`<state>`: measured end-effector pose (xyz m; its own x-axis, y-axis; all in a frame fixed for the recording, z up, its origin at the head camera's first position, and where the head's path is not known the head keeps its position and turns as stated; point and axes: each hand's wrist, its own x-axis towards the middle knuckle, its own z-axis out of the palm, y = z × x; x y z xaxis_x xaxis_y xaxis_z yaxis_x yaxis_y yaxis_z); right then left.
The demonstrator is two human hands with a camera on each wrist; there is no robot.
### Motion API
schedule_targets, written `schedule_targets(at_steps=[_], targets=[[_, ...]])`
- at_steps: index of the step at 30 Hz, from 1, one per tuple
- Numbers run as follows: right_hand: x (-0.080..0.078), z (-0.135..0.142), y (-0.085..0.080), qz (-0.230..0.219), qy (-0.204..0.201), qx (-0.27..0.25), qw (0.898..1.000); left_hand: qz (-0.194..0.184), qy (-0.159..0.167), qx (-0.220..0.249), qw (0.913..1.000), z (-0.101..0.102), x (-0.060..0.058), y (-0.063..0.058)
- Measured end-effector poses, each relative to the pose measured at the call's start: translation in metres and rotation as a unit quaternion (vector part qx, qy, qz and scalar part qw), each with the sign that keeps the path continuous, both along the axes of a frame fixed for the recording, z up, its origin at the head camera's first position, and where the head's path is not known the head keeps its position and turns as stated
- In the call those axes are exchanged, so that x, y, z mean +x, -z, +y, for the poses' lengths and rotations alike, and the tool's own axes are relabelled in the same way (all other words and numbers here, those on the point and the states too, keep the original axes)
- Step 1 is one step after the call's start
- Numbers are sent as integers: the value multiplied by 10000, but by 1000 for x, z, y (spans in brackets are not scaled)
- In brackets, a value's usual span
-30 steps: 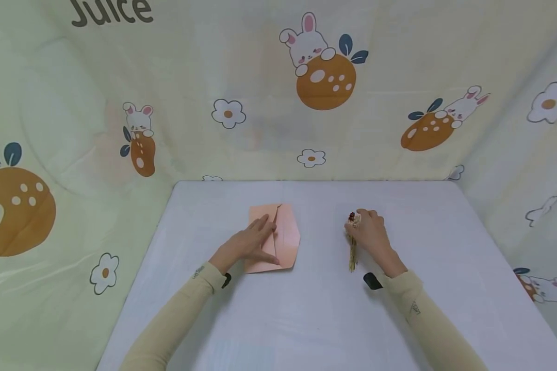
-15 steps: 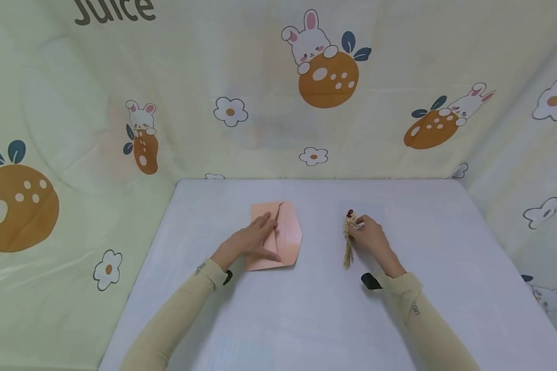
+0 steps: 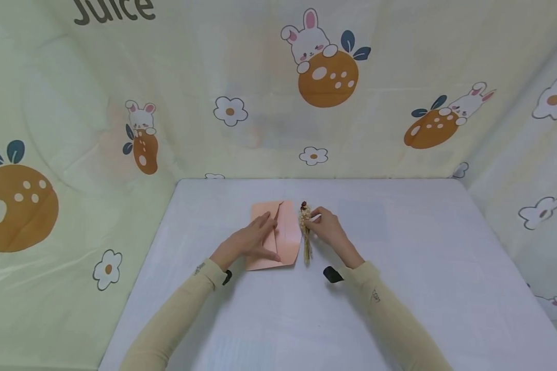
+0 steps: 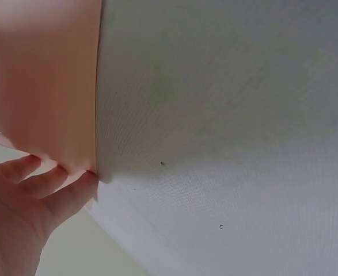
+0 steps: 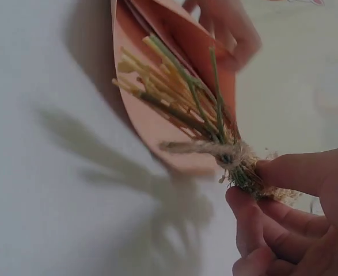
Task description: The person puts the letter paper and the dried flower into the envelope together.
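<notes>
A pink paper envelope (image 3: 288, 234) lies on the white table. My left hand (image 3: 255, 239) rests across it, fingers spread and fairly straight, thumb apart. In the left wrist view the fingertips (image 4: 73, 195) touch the paper's edge. A small bouquet of dried flowers (image 3: 306, 232) is pinched between the thumb and fingers of my right hand (image 3: 329, 229), just right of the envelope's flap. The right wrist view shows twine (image 5: 226, 152) tied round the stems (image 5: 174, 92), whose cut ends overlap the envelope's gaping mouth (image 5: 163, 29). The blossoms are mostly hidden behind the right fingers there.
The white table (image 3: 427, 257) extends to both sides and in front of the hands. A cream curtain (image 3: 260, 139) printed with rabbits, oranges and flowers hangs behind and beside it. Black wrist devices (image 3: 332, 274) sit at the cuffs.
My right hand has lifted the dried-flower bouquet and moved it left, from the table's right half to right beside the envelope. My left hand and the envelope have stayed put.
</notes>
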<state>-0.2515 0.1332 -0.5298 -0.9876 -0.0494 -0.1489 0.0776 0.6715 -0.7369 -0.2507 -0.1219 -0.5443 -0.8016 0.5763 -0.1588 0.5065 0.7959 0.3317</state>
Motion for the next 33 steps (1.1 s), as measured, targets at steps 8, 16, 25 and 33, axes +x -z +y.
schedule_targets(at_steps=[8, 16, 25, 33], targets=[[-7, -50, 13, -87, -192, -299, 9993, -60, -5, -39, 10000, -2, 0, 2], [-8, -69, 25, 23, -260, -243, 9994, 30, 82, 116, 9999, -3, -1, 3], [-9, -77, 32, 240, -549, -201, 9980, 101, 138, 167, 9997, -5, -1, 1], [-8, -83, 39, 306, -914, -551, 9938, 61, 173, 274, 9995, -6, 0, -1]])
